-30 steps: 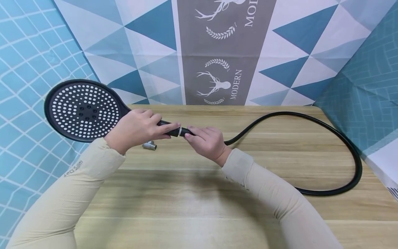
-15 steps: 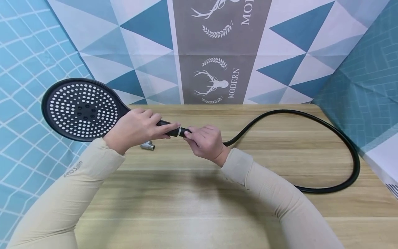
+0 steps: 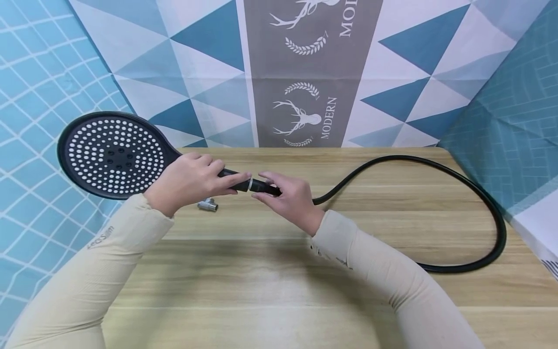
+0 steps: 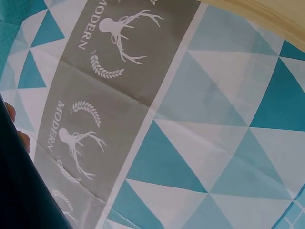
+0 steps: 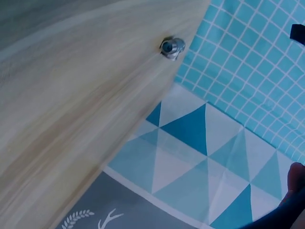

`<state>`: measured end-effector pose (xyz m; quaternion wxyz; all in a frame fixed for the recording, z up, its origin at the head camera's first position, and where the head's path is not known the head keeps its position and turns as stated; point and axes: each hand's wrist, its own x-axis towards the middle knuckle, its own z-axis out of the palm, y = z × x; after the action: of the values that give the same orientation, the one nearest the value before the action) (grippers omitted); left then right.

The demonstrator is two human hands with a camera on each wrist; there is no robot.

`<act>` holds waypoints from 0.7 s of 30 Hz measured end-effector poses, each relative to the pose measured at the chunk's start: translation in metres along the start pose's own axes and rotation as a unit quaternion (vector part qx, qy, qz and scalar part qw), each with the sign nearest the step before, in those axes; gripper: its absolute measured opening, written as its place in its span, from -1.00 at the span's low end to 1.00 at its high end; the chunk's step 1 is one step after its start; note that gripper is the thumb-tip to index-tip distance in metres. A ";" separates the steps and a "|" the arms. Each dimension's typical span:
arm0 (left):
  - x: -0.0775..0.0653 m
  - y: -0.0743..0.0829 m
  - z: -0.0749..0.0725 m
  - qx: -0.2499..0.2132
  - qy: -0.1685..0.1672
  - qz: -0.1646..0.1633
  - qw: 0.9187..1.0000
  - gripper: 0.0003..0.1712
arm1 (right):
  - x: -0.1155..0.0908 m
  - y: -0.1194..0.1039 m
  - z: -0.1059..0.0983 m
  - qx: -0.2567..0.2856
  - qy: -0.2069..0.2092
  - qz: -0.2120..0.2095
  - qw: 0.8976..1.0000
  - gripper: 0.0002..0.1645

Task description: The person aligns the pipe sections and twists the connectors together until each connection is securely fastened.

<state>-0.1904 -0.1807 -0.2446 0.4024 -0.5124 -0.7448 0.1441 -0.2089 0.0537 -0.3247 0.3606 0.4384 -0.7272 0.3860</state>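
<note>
A large round black shower head (image 3: 114, 155) with white nozzles is held over the table's left part. My left hand (image 3: 189, 182) grips its handle, index finger stretched along it toward the joint. The black hose's end piece (image 3: 263, 187) meets the handle at a pale ring. Thumb and fingers of my right hand (image 3: 289, 196) lie on either side of this end piece, round the hose (image 3: 494, 213), which loops away to the right. In the left wrist view, fingertips (image 4: 23, 140) peek past a dark edge. The right wrist view catches only a fingertip (image 5: 295, 179) at its right edge.
A small silver metal fitting (image 3: 208, 205) lies on the wooden table (image 3: 270, 291) below the left hand. Patterned cloth (image 3: 305, 63) with triangles and deer prints hangs behind. Blue tile-patterned cloth (image 3: 39, 97) covers the left side.
My right hand's thumb and index finger have spread apart, with more of the hose end showing between them. The left hand keeps its grip on the shower head.
</note>
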 end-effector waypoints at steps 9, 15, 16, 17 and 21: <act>0.002 0.001 0.000 0.000 -0.005 0.002 1.000 -0.50 | 0.001 -0.003 0.000 0.047 0.017 0.011 0.999 -0.70; 0.002 0.001 0.002 -0.007 0.008 0.003 1.000 -0.53 | 0.002 -0.004 -0.001 0.054 0.011 0.011 0.998 -0.72; 0.002 0.001 0.002 -0.007 0.011 0.002 1.000 -0.54 | 0.002 -0.003 -0.001 0.055 0.012 0.009 0.998 -0.72; 0.002 0.001 0.003 -0.008 0.013 0.002 1.000 -0.54 | 0.002 -0.003 -0.001 0.056 0.015 0.008 0.998 -0.71; 0.002 0.001 0.003 -0.009 0.015 0.003 1.000 -0.53 | 0.002 -0.004 -0.001 0.051 0.021 0.002 0.998 -0.71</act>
<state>-0.1922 -0.1777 -0.2458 0.4081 -0.5201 -0.7388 0.1309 -0.2061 0.0526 -0.3220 0.3522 0.4463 -0.6994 0.4331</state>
